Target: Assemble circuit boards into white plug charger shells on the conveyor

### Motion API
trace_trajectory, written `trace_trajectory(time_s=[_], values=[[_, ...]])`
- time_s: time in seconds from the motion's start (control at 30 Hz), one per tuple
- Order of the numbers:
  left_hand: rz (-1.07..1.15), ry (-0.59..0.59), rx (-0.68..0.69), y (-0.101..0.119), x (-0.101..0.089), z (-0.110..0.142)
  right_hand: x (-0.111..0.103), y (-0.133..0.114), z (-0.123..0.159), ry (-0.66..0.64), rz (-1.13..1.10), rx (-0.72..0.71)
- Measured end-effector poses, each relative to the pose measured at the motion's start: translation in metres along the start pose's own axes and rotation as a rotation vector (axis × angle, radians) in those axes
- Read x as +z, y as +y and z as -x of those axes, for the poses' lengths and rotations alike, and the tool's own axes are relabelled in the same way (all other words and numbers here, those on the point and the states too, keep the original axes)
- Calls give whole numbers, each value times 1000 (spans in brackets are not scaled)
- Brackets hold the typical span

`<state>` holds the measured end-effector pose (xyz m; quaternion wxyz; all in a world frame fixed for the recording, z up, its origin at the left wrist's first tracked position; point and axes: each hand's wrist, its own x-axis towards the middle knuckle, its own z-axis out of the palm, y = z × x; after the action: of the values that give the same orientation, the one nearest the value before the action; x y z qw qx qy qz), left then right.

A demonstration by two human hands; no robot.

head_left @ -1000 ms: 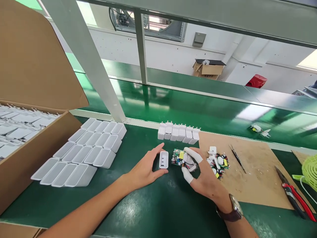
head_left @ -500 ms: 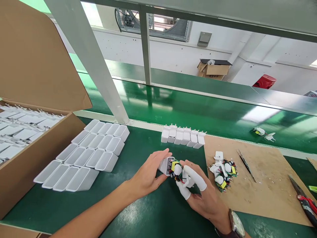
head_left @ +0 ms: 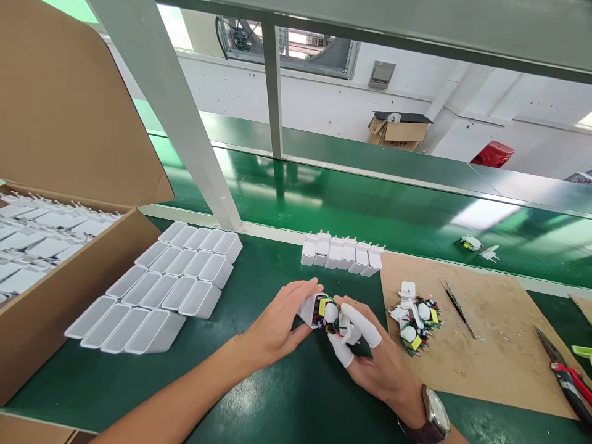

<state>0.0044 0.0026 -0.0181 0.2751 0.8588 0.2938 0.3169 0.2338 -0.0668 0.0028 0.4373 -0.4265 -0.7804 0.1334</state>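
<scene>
My left hand [head_left: 282,317] is closed around a white plastic charger housing [head_left: 307,311], its open end facing right. A charger circuit board [head_left: 329,312] with a yellow transformer and a white round part sits partly in that opening. My right hand [head_left: 377,351], with white finger cots on two fingers, grips the board's right end by a white plug cap [head_left: 348,330]. Several empty white housings [head_left: 152,293] stand in rows to the left. Behind my hands is a row of white chargers [head_left: 341,254] with their pins up. More circuit boards [head_left: 419,320] lie heaped to the right.
A cardboard box [head_left: 92,259] full of white chargers stands at the left. On the brown board [head_left: 481,351] lie tweezers [head_left: 457,308] and red-handled pliers [head_left: 567,373]. The green conveyor belt [head_left: 370,209] behind carries one circuit board with a plug cap [head_left: 478,246]. A metal post [head_left: 171,117] rises at the left.
The circuit board has gone slightly deeper into the housing as my right hand shifted a little left. On the belt, the lone board has travelled left.
</scene>
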Motion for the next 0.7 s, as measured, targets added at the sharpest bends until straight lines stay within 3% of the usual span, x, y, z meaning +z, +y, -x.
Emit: trace_trajectory(time_s=[0.7], values=[[-15, 27, 8, 1, 3, -2, -2, 1, 0, -13, 8, 44]])
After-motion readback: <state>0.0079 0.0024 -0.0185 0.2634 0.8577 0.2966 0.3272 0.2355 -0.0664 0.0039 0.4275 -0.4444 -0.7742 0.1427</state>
